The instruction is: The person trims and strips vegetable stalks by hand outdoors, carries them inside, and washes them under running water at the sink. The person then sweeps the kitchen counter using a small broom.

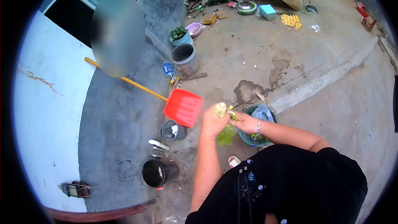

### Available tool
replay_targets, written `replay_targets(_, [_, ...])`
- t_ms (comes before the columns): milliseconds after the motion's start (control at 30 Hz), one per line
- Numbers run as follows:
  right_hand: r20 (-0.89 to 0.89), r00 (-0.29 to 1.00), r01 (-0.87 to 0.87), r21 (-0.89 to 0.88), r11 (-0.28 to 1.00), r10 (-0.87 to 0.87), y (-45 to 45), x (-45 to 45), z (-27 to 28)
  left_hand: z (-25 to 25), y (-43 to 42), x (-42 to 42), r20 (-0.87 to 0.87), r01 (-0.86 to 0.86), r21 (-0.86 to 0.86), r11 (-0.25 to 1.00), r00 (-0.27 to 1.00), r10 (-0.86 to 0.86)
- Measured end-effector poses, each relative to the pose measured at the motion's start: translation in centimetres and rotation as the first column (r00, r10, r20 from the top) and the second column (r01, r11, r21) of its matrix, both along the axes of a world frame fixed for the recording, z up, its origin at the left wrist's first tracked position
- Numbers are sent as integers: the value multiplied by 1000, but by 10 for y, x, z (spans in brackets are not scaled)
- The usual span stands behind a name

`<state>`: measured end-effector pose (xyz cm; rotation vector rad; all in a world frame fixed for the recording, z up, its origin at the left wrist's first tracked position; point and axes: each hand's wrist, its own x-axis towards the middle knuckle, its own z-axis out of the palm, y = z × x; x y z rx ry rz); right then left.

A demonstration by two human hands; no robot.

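My left hand [213,123] is closed around a leafy vegetable with a thick pale stem [220,110], whose cut end points up and away from me. Green leaves [226,136] hang below the hands. My right hand [243,122], with a silver bracelet at the wrist, pinches a light green leaf stalk [233,115] right beside the stem. Whether that stalk is still joined to the stem I cannot tell. Below my right wrist stands a green tub [247,140], partly hidden by the arm, with green leaves and a clear plastic bag [263,112] in it.
A red dustpan shovel [183,108] with a yellow handle leans at the wall. Near it stand a small grey bucket [181,132], a black bucket [169,170], white pipes [158,144] and a tall bucket [186,60]. Wet patches [248,91] mark the concrete.
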<state>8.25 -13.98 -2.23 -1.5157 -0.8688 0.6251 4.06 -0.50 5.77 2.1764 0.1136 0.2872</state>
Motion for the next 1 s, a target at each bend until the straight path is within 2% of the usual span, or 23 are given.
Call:
replay_targets(100, [-69, 997, 22, 31, 999, -20, 8, -3, 4, 5, -2, -1, 0, -14, -18, 1000, 1000, 14])
replay_targets(133, [-68, 992, 113, 120, 986, -105, 11, -8, -1, 5, -1, -1, -4, -19, -14, 1000, 1000, 19])
replay_targets(167, [-72, 992, 109, 124, 986, -101, 11, -10, -1, 5, 0, -1, -7, -40, -37, 999, 999, 39])
replay_targets(233, [-29, 980, 199, 20, 980, -198, 6, -12, 2, 4, 0, -1, -10, -65, -60, 996, 998, 65])
replay_targets(267, [-130, 964, 225, -53, 973, -230, 5, -14, 2, 4, 0, -1, -39, -61, -78, 995, 998, 58])
replay_targets(300, [-131, 965, 220, -52, 974, -225, 4, -14, -3, 4, 1, -2, -67, -57, -95, 994, 996, 51])
replay_targets(367, [-385, 909, 223, 120, 967, -161, 2, -12, -16, 0, 5, -3, -86, -50, -53, 997, 995, 46])
replay_targets(400, [-404, 883, 303, 101, 948, -240, -2, -11, -14, -2, 7, -4, -111, -37, -15, 999, 993, 35])
replay_targets(433, [-403, 886, 295, 102, 950, -231, -9, -7, -13, -4, 9, -5, -110, -46, -14, 999, 993, 44])
replay_targets(500, [-413, 868, 293, -21, 956, -275, -21, 3, -7, -7, 13, -6, -56, -150, 110, 983, 986, 156])
replay_targets(533, [-340, 883, 337, -18, 941, -322, -24, 1, 8, -6, 13, -5, -49, -160, 108, 981, 985, 166])
replay_targets(633, [-344, 913, 223, -27, 974, -219, -24, -6, 37, 1, 8, -1, 25, -227, 105, 968, 974, 225])
replay_targets(700, [-356, 911, 225, 7, 974, -207, -15, -14, 48, 4, 1, 2, -65, -223, 223, 949, 968, 242])
replay_targets(767, [-374, 903, 252, 62, 966, -212, -6, -17, 41, 3, -4, 2, -94, -196, 221, 955, 971, 221])
replay_targets(867, [-398, 876, 310, 30, 950, -273, -2, -16, 45, -5, -2, 2, -87, -193, 195, 962, 973, 213])
replay_targets(967, [-389, 870, 343, 35, 939, -303, 0, -13, 37, -14, 6, 1, -6, -171, 78, 982, 985, 172])
replay_targets(1000, [-385, 873, 337, 32, 941, -299, 1, -13, 34, -17, 8, 1, -8, -106, 12, 994, 994, 106])
